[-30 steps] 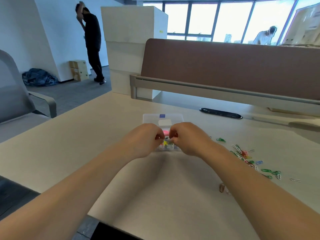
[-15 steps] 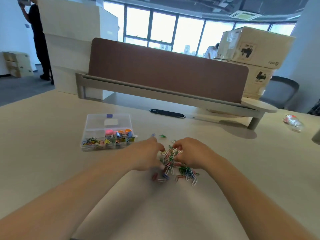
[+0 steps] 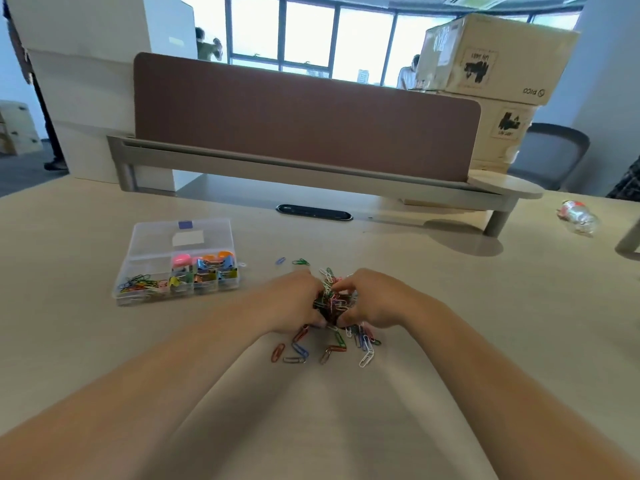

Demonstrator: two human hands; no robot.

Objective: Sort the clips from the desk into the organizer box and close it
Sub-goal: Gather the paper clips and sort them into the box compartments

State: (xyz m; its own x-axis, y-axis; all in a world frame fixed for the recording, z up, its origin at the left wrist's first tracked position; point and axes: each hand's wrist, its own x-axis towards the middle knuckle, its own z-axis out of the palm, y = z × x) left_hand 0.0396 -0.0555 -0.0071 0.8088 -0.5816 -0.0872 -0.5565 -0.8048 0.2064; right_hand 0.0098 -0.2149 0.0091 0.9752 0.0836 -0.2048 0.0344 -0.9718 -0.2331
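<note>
Two bare hands meet over a heap of coloured wire paper clips [image 3: 330, 301] near the middle of the pale wooden desk [image 3: 450, 306]. The left hand [image 3: 294, 301] and the right hand [image 3: 372, 299] face each other with fingers curled inward around the heap from either side, pressing the clips into one bunch between them. This cupped hold suits gathering many small, slippery pieces at once rather than picking them singly. Whether the bunch is already lifted off the surface cannot be told. Several loose clips [image 3: 332, 346] lie fanned on the desk on the near side of the hands, outside the grasp. A green clip [image 3: 300, 261] and a blue clip [image 3: 280, 260] lie apart on the far side, and all of these would likely need a second pass. The clear plastic organizer box [image 3: 152, 237] stands to the left of the hands, near enough to reach, with its lid laid open behind it so that the compartments can receive. Its near-left compartment holds sorted paper clips [image 3: 138, 284], and the compartments beside it hold coloured binder clips [image 3: 207, 266]. Judged from this layout, the sorting is partly done, the step in hand is gathering the remaining heap, and the lid is not yet closed. A crumpled plastic bottle [image 3: 576, 216] lies at the far right, well apart from the work.
</note>
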